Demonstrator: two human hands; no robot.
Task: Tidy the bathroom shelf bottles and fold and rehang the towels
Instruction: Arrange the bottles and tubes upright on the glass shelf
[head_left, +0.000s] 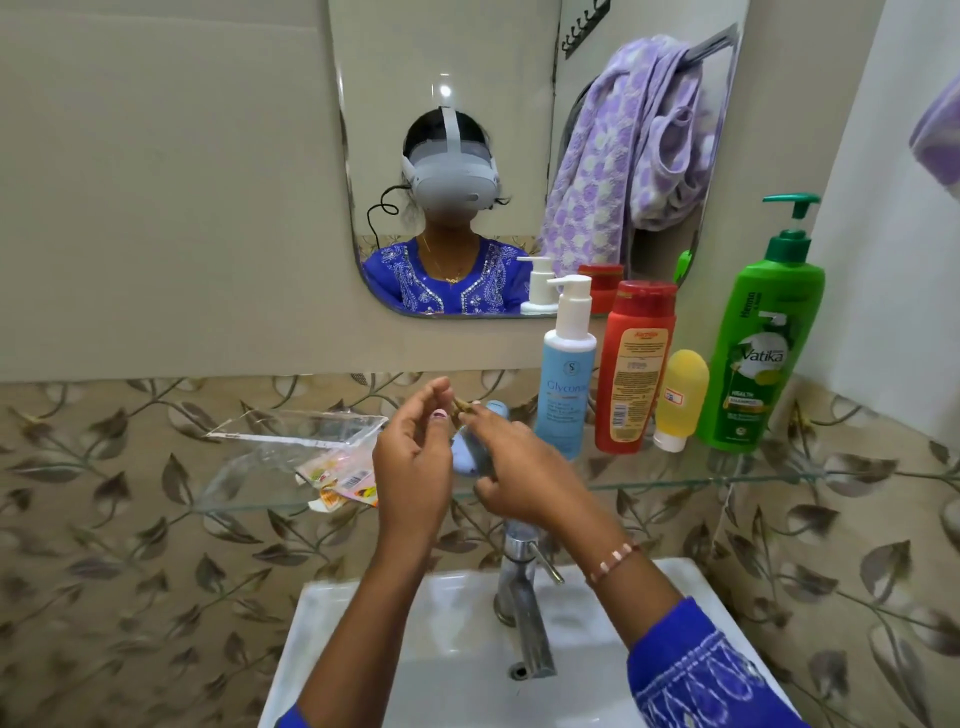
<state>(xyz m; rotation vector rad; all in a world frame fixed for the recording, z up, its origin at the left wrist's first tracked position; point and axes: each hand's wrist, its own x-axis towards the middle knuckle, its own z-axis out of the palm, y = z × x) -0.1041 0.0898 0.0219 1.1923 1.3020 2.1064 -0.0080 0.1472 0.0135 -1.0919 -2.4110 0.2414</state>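
On the glass shelf stand a blue pump bottle, a red bottle, a small yellow tube cap down, and a green pump bottle. A clear plastic bag and several sachets lie at the shelf's left end. My right hand pinches a small tan object at its fingertips, in front of a pale blue item. My left hand is raised beside it, fingers apart, holding nothing I can see. A purple dotted towel shows in the mirror.
A white sink with a steel tap sits under my hands. The mirror above reflects a person wearing a headset. A bit of purple towel hangs at the right edge. Leaf-patterned tiles cover the wall.
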